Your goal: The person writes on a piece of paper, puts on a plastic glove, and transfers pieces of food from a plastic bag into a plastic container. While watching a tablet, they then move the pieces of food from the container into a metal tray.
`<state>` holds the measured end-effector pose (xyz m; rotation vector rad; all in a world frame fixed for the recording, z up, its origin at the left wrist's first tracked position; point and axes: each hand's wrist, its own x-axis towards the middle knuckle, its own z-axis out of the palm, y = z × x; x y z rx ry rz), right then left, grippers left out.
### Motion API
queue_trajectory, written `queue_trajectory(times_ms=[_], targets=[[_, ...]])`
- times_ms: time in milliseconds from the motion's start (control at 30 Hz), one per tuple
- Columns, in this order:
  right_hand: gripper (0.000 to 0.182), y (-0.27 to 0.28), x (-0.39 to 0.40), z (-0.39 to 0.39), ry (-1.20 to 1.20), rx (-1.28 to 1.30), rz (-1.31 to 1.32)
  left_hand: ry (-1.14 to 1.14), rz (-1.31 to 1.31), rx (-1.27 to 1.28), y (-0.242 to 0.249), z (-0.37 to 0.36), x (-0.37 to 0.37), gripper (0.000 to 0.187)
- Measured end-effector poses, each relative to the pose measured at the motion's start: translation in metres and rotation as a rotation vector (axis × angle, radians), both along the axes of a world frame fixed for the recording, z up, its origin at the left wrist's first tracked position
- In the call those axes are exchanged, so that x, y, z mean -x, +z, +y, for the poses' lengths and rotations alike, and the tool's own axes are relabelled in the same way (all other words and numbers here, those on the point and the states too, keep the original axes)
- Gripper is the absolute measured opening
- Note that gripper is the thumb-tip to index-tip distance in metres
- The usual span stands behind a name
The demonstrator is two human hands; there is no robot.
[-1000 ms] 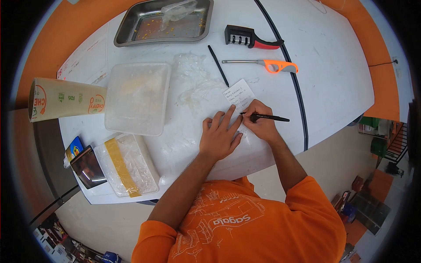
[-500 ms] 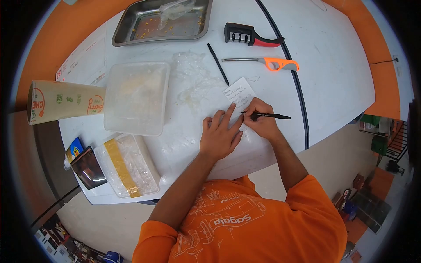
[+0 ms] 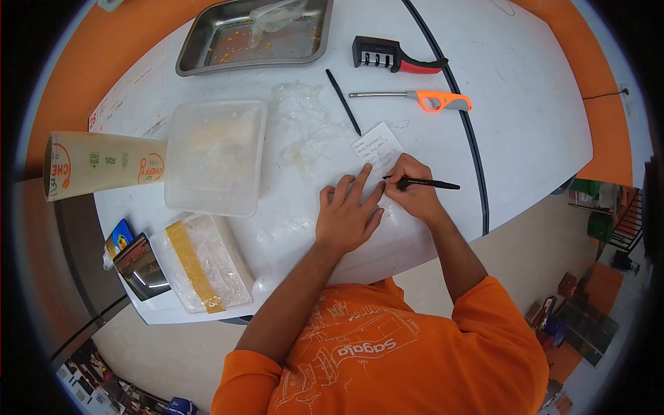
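Note:
A small white paper (image 3: pixel 377 143) with several lines of handwriting lies on the white table. My right hand (image 3: pixel 413 188) is closed around a black pen (image 3: pixel 434 183), its tip at the lower part of the paper. My left hand (image 3: pixel 347 213) lies flat with fingers spread, the fingertips touching the paper's lower left edge and the tabletop. The lower part of the paper is partly hidden by both hands. A slim black pen cap or second pen (image 3: pixel 344 102) rests just beyond the paper.
An orange gas lighter (image 3: pixel 436 101) and a knife sharpener (image 3: pixel 394 55) lie beyond the paper. To the left are a lidded plastic container (image 3: pixel 216 155), a taped box (image 3: pixel 232 256), a phone or tablet (image 3: pixel 140 266) and a paper roll (image 3: pixel 107 166). A metal tray (image 3: pixel 200 66) sits at the back.
The pen tip has shifted very slightly to the right along the paper. My left hand stays in place.

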<state>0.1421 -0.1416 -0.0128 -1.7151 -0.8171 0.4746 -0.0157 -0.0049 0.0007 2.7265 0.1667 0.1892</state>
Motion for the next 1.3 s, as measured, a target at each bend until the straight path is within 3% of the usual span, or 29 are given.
queue_trajectory(times_ms=[1300], targets=[[0.020, -0.0002, -0.0015, -0.0008, -0.060, 0.004, -0.027, 0.002, 0.004, 0.021, 0.0020, 0.0000, 0.0002, 0.049]])
